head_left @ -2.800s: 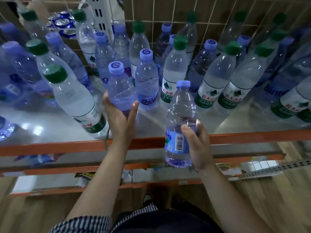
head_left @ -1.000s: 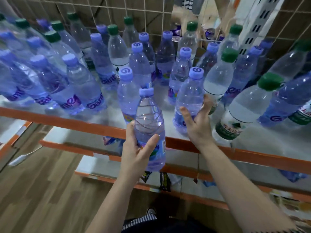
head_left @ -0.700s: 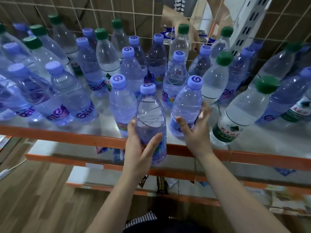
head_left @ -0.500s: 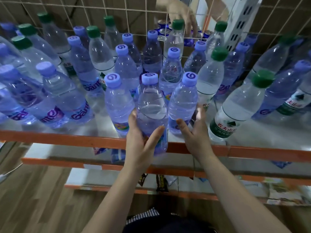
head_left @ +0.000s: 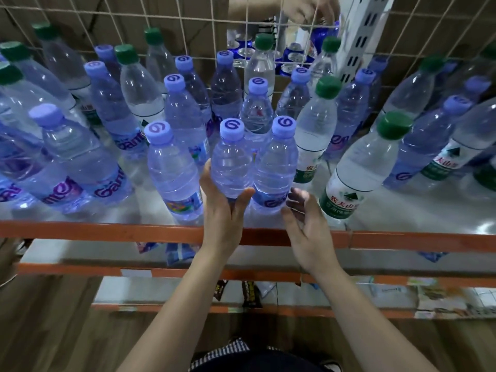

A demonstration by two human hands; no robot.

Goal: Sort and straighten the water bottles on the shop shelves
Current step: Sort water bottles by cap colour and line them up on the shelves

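My left hand [head_left: 224,208] grips a purple-capped water bottle [head_left: 231,159] at the front of the shelf [head_left: 80,230], between two other purple-capped bottles, one on its left [head_left: 171,170] and one on its right [head_left: 277,167]. My right hand [head_left: 308,224] hovers just off the right one's base, fingers relaxed, holding nothing. A green-capped bottle [head_left: 359,173] stands to the right of that hand. Several more purple-capped and green-capped bottles fill the shelf behind and to both sides.
A wire grid [head_left: 188,30] backs the shelf; another person's hand [head_left: 311,9] reaches among blue cans [head_left: 292,60] behind it. Lower orange-edged shelves [head_left: 161,272] hold snack packets [head_left: 251,294]. Wooden floor lies below.
My left hand has pushed its bottle up and in onto the shelf, into line with the front row. My right hand has let go of the neighbouring bottle and drawn back.
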